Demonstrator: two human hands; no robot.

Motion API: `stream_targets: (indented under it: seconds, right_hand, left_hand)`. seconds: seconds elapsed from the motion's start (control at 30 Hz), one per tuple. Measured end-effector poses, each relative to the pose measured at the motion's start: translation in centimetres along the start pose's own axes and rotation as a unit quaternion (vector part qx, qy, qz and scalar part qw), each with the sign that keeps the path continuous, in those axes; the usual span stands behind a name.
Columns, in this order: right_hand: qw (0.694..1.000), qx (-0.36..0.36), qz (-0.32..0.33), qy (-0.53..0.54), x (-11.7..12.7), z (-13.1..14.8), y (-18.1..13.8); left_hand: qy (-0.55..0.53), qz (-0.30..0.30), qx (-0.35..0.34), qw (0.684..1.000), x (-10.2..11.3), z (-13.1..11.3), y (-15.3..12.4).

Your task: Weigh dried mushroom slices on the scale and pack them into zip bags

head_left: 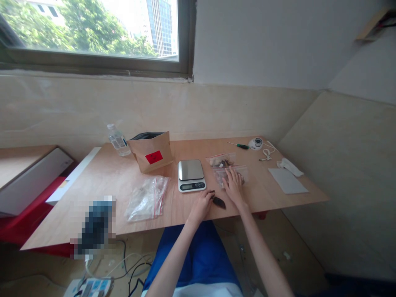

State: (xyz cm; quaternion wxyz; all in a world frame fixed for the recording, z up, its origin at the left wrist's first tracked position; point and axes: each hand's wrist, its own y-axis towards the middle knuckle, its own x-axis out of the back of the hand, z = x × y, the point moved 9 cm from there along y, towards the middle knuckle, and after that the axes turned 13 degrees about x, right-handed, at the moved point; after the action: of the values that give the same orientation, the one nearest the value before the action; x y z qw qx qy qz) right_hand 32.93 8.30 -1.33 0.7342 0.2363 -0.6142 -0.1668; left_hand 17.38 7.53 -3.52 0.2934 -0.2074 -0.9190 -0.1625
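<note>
My left hand (202, 203) rests near the table's front edge, fingers curled on a small black scoop (218, 201). My right hand (234, 184) lies flat with spread fingers on a clear zip bag (244, 172) with dark contents. A second filled zip bag (221, 159) lies just behind it. A digital kitchen scale (191, 175) with a steel platform stands left of the bags. A brown paper pouch with a red label (151, 153) stands open behind the scale.
A pile of empty zip bags (147, 198) lies at the left front. A water bottle (118, 140) stands at the back left. A screwdriver (239, 145), a tape roll (256, 143), a white cord and a grey sheet (287, 180) lie at the right.
</note>
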Motion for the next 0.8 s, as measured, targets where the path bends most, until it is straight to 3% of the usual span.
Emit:
stream_targets:
  seconds: [0.1, 0.2, 0.3, 0.4, 0.5, 0.6, 0.73, 0.8]
  right_hand:
    - [0.999, -0.002, -0.020, 0.043, 1.0, 2.0, -1.8]
    - [0.992, 0.035, 0.032, 0.117, 0.4, 4.8, -4.6]
    - [0.984, 0.035, 0.062, 0.166, -0.2, 5.5, -6.5]
    - [0.974, 0.018, 0.066, 0.216, -0.4, 5.1, -6.4]
    - [0.962, 0.010, 0.070, 0.263, -0.5, 5.1, -4.5]
    - [0.951, 0.008, 0.047, 0.305, -0.7, 5.7, -0.8]
    - [0.941, -0.011, -0.037, 0.337, -2.1, 6.5, 5.4]
    - [0.942, -0.010, -0.047, 0.332, -3.5, 7.0, 7.9]
  left_hand:
    - [0.008, -0.010, 0.001, 1.000, 0.7, -0.1, -0.3]
    - [0.027, -0.039, 0.003, 0.999, 2.4, -0.4, -0.3]
    - [0.055, -0.093, 0.020, 0.994, 5.3, -0.1, 1.2]
    - [0.082, -0.134, 0.051, 0.986, 8.4, 1.4, 4.1]
    - [0.099, -0.135, 0.068, 0.984, 10.2, 3.4, 7.3]
    - [0.119, -0.120, 0.074, 0.983, 10.7, 4.9, 9.4]
    - [0.141, -0.106, 0.071, 0.982, 10.6, 5.1, 9.6]
    - [0.149, -0.115, 0.073, 0.980, 11.2, 4.8, 9.1]
